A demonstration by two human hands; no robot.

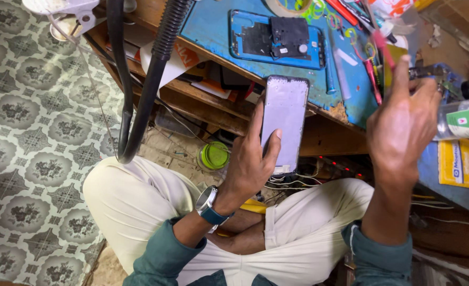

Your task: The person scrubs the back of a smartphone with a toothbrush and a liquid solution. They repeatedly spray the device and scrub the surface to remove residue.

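the left hand (247,161), watch at the wrist, is wrapped round a phone screen panel (283,123) held upright over the lap for viewing, while the right hand (401,124) pinches a small tool (427,71) above the blue worktop (213,26).

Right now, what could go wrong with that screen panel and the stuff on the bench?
1. The left hand grips the pale rectangular screen panel alone, off the blue worktop; a slip may drop it.
2. The right hand, raised holding a small dark tool, sits close to the clear plastic bottle and could tip it.
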